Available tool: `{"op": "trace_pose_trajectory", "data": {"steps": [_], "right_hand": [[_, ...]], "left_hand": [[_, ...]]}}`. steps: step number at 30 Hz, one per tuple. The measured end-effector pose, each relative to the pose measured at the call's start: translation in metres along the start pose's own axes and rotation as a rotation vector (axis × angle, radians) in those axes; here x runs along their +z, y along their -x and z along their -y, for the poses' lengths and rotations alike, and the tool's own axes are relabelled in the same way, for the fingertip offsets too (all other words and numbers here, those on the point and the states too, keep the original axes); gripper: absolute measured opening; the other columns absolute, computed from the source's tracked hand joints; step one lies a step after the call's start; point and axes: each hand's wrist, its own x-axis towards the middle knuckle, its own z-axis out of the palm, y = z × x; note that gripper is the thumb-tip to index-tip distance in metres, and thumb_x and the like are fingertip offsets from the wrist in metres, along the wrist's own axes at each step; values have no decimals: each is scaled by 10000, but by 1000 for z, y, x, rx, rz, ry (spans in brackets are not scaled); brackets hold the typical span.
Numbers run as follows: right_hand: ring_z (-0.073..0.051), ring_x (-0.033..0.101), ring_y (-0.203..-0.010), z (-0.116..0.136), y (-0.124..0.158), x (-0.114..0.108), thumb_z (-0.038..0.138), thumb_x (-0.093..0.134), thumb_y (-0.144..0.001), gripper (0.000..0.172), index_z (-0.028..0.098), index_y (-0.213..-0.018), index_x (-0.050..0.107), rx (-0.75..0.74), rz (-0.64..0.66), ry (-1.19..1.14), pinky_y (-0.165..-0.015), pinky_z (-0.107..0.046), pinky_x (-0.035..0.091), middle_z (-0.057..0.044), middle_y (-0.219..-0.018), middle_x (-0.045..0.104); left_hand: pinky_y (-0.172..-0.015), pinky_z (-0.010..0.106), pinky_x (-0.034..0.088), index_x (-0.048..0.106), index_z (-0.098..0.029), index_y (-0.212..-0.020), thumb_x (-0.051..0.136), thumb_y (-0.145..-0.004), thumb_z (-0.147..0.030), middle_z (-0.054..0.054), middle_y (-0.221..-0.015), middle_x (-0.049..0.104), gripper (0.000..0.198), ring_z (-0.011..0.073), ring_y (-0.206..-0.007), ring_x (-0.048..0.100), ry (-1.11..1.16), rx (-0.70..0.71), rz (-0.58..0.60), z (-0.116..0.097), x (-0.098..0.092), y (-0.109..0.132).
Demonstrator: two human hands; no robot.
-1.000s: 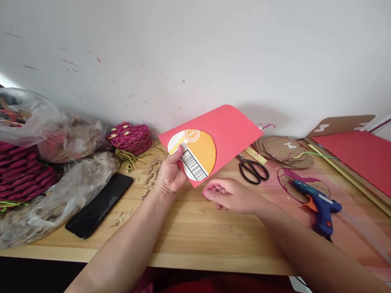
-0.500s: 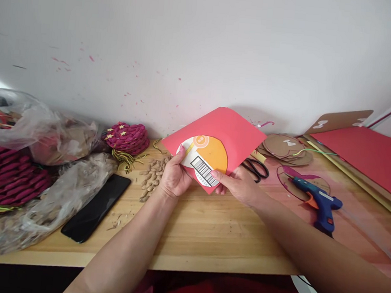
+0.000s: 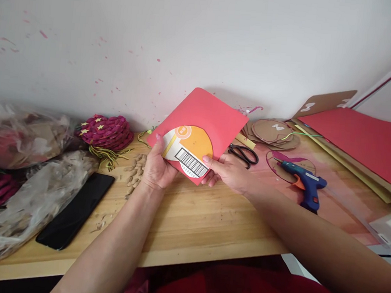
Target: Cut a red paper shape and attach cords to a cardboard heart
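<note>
Above the wooden table, a sheet of red paper point(image 3: 203, 113) is held tilted up in both hands. A rounded cardboard cutout point(image 3: 196, 143), printed orange and white with a barcode, lies flat against the sheet's near corner. My left hand point(image 3: 159, 166) pinches the left side, its thumb on the cutout and its fingers hidden beneath. At the lower right, my right hand point(image 3: 225, 171) grips both pieces with its thumb pressing on the barcode side. Black-handled scissors point(image 3: 245, 156) lie just behind my right hand.
A blue glue gun point(image 3: 310, 184) rests on a cardboard shape at right, near stacked cardboard cutouts point(image 3: 272, 132) and large red sheets point(image 3: 360, 142). Peanuts point(image 3: 134, 173), a black phone point(image 3: 76, 211), plastic bags point(image 3: 39, 206) and a magenta bundle point(image 3: 108, 129) occupy the left.
The view has swung to the right, so the table's contents appear further left. Both hands keep hold of the red paper and the cutout, whose placement looks much the same.
</note>
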Motion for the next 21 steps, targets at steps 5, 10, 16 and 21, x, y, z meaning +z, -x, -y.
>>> {"op": "trace_pose_trajectory", "data": {"steps": [5,10,16,21], "right_hand": [[-149,718,-593,-2,0,1,464,662,-930,350,121,-898,723,49,33,-13,-467,-194,552,-96,-745,761],[-156,724,-608,-3,-1,1,449,668,-930,336,118,-902,719,72,43,-55,-499,-209,580,-90,-731,757],[-135,709,-593,-2,0,4,436,663,-939,322,125,-886,725,65,50,-94,-539,-212,590,-75,-709,752],[-124,704,-588,-3,0,4,448,684,-923,324,128,-896,728,47,52,-112,-535,-202,590,-61,-710,747]], "left_hand": [[-1060,406,520,661,-155,-1248,427,-1022,-456,105,-1140,764,443,270,-1171,684,23,19,-88,-2,0,-3],[-1028,370,539,658,-188,-1213,463,-1011,-356,68,-1076,774,327,234,-1089,717,36,51,-133,-2,-2,-5],[-1049,375,523,670,-176,-1161,467,-1009,-341,79,-1083,766,303,241,-1141,693,45,73,-139,-2,-1,-4],[-1060,375,514,682,-158,-1105,451,-1018,-355,86,-1049,766,316,244,-1145,689,66,60,-151,-3,1,-3]]}}
